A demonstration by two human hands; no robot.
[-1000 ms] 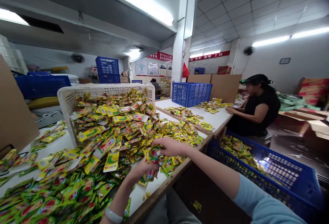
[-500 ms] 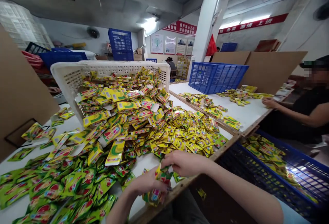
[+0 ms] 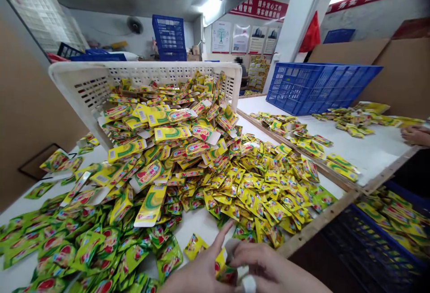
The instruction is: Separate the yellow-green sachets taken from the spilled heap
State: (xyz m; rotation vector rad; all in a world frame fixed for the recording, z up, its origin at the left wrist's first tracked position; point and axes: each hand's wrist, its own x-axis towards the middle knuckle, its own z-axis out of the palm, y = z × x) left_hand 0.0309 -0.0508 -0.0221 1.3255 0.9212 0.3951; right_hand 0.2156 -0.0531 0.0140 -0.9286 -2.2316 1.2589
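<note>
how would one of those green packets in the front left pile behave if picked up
A green packet would probably flex, since its film looks thin and creased. It may feel slippery, given the glossy shine. Others in the pile could slide along, as they overlap loosely.

I'm seeing packets [image 3: 101,248] lying left of my left hand [image 3: 204,266], a basket [image 3: 62,70] standing beyond it, more packets [image 3: 255,190] spreading beyond my right hand [image 3: 272,264].
</note>
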